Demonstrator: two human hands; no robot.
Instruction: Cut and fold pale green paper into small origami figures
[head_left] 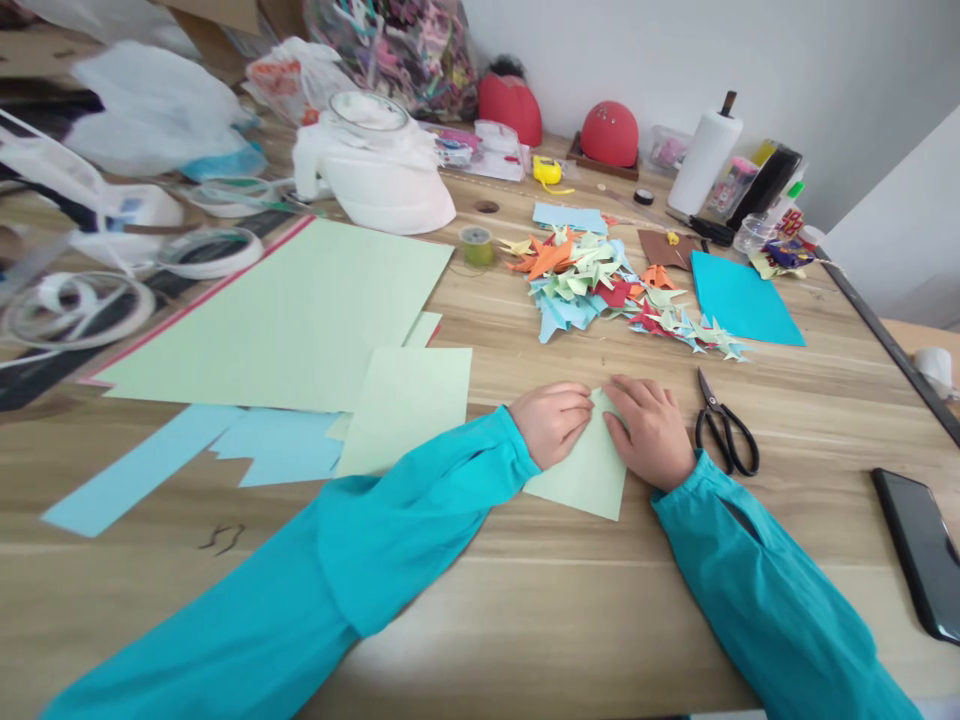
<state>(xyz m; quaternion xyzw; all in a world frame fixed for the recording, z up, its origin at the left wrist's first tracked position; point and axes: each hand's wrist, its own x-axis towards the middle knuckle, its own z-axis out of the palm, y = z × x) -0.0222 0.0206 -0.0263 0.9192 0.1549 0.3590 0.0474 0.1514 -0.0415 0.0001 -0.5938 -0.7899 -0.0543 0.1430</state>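
Note:
A sheet of light green paper lies on the table between my two hands, its near part flat. My left hand has its fingers curled together and pressed on the paper's far left edge. My right hand holds the far right edge, fingertips and thumb on the paper. The far corner is partly hidden under the fingers, so I cannot tell how it is folded. Beside my right hand lie black-handled scissors. A second light green sheet rests left of my left hand.
Folded paper pieces in several colours are heaped behind my hands. A turquoise sheet lies farther right, a phone at the right edge. A big green sheet and blue scraps lie left. A thread spool stands behind.

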